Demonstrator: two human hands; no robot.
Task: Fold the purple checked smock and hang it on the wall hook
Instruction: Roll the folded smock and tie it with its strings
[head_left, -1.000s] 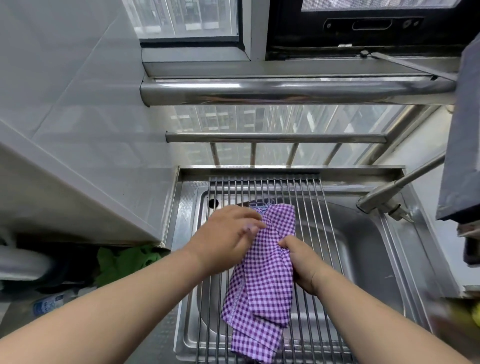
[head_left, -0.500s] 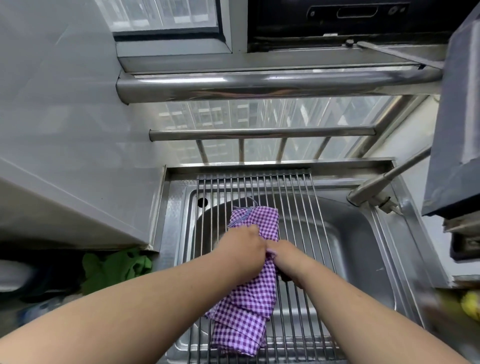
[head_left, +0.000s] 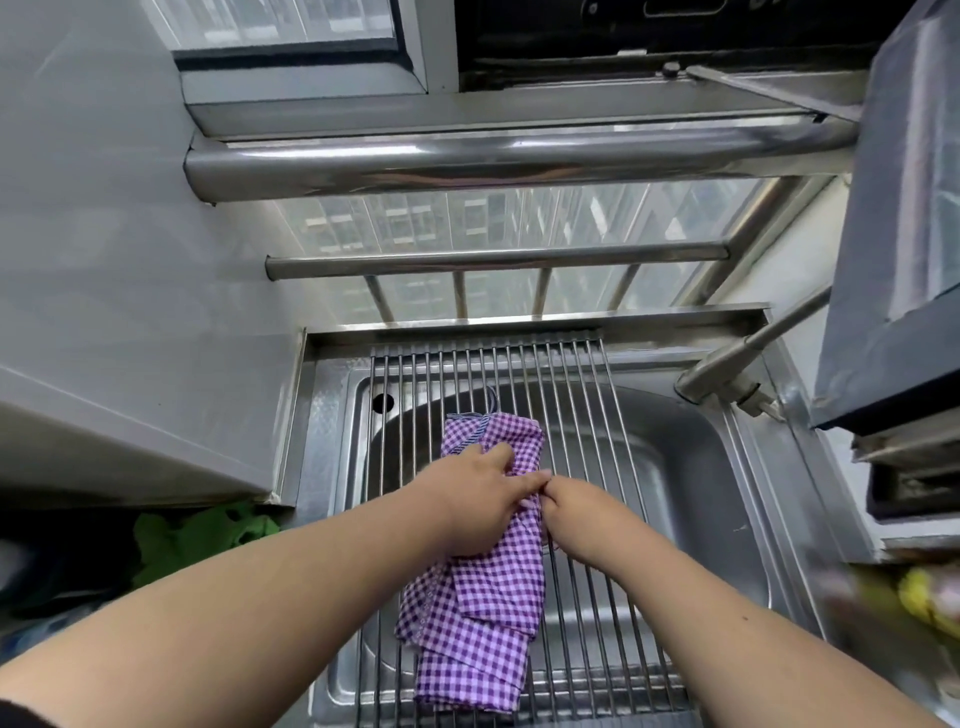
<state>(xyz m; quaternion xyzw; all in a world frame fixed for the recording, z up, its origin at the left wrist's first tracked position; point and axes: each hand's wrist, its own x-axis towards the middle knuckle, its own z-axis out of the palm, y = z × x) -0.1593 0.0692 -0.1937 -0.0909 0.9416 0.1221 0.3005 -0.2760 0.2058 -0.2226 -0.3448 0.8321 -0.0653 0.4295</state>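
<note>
The purple checked smock (head_left: 483, 613) lies folded into a long narrow strip on the wire rack (head_left: 587, 415) over the steel sink. A thin loop sticks out at its far end. My left hand (head_left: 470, 504) presses down on the middle of the strip, palm on the cloth. My right hand (head_left: 576, 512) pinches the strip's right edge, its fingertips touching those of the left hand. No wall hook is in view.
A faucet (head_left: 727, 374) reaches in over the sink's (head_left: 701, 467) right side. Two steel rails (head_left: 493, 156) cross in front of the window beyond. A grey tiled wall rises at left, with green cloth (head_left: 202, 535) below it. A dark cabinet (head_left: 904, 260) hangs at right.
Both hands have come together at the middle of the smock, and the strip now lies narrower and flatter on the rack than a second ago.
</note>
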